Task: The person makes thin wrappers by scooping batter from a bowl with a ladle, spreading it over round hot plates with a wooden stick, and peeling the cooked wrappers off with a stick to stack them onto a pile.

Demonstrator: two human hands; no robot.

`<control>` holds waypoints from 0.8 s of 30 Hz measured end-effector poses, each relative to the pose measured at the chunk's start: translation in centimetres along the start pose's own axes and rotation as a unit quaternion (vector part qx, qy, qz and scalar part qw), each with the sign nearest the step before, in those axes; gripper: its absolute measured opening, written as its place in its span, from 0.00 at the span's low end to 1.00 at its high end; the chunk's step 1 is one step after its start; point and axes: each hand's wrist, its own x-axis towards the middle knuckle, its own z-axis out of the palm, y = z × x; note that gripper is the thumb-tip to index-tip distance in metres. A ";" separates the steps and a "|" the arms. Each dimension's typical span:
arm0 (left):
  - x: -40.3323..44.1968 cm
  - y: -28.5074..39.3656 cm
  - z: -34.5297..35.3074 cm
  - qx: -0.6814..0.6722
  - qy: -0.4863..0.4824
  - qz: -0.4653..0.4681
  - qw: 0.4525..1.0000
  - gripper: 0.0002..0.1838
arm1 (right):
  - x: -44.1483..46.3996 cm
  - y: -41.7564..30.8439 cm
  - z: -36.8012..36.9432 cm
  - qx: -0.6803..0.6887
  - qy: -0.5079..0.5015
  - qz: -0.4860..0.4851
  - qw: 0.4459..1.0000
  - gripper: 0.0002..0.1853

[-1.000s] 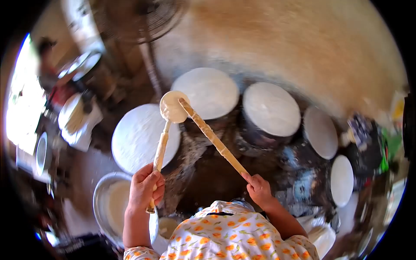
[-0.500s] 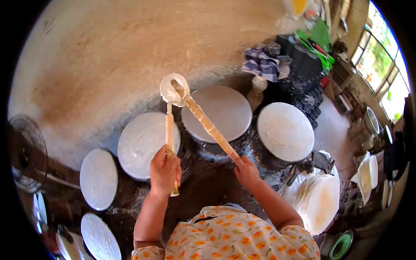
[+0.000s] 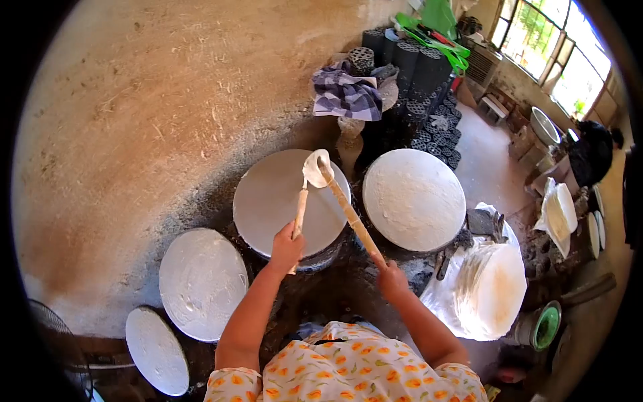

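My left hand is closed round the wooden handle of a batter-coated ladle. In my right hand is a long wooden stick, its far end crossing against the ladle's head. Both tool heads are above the right part of a round griddle with a smooth pale surface. To its right is a second griddle coated in white batter. Two more white-coated rounds, a larger one and a smaller one, lie at the left.
A stack of thin flatbreads rests on white plastic at the right. Black honeycomb coal briquettes are piled at the back, beside a checked cloth on a stand. A green-lined bucket stands lower right; a fan lower left.
The view has turned right. Both hands, still holding the ladle and stick, have gone from the gap by the left griddle to over the middle one.
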 end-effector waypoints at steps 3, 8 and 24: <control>2.4 -3.2 -3.7 0.285 0.031 0.158 0.945 0.19 | -1.3 -2.5 -1.1 0.006 -0.025 0.044 0.999 0.35; 2.7 3.4 -8.7 0.547 -0.017 0.179 0.817 0.27 | -3.1 -4.5 -2.0 0.084 0.032 0.032 0.995 0.33; 0.6 12.3 -12.5 -0.156 0.019 0.067 0.985 0.19 | 0.1 -7.6 -1.4 0.199 0.058 0.035 0.978 0.33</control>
